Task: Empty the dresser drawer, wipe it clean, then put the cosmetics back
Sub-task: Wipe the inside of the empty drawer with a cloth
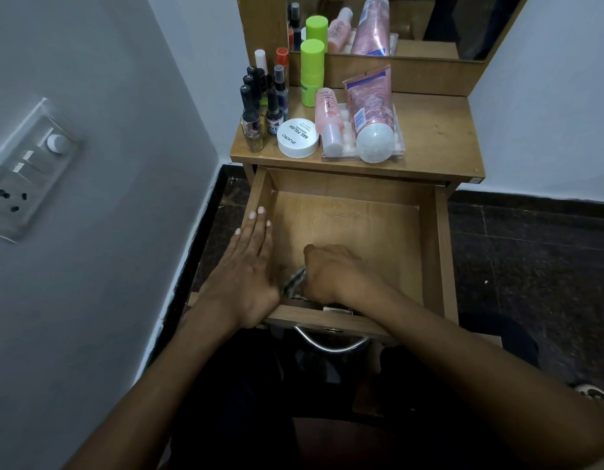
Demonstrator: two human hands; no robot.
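The wooden drawer is pulled out and holds no cosmetics. My right hand is inside it near the front left corner, shut on a grey cloth pressed to the drawer floor. My left hand lies flat with fingers straight along the drawer's left wall. The cosmetics stand on the dresser top: several nail polish bottles, a white round jar, a green tube, a pink bottle and a large pink tube lying on a clear tray.
A mirror stands behind the dresser top. A grey wall with a switchboard is close on the left. Dark floor lies to the right. A metal handle hangs on the drawer front above my lap.
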